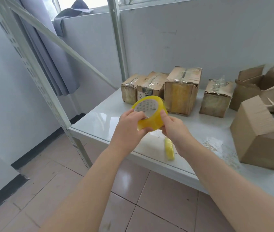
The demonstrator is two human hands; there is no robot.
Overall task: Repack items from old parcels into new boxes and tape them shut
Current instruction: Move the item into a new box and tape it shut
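Gripping tape (151, 121), left hand (129, 126), right hand (174, 129)

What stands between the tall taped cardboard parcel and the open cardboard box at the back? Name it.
A smaller taped cardboard parcel, in the head view; a gap separates it from the tall taped cardboard parcel.

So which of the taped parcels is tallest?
The third taped parcel from the left, just behind the tape roll; its top stands above the other three.

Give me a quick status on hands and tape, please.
Left hand and right hand both grip the tape roll above the table. Nearest box open. Yellow item on table below; nothing blocking.
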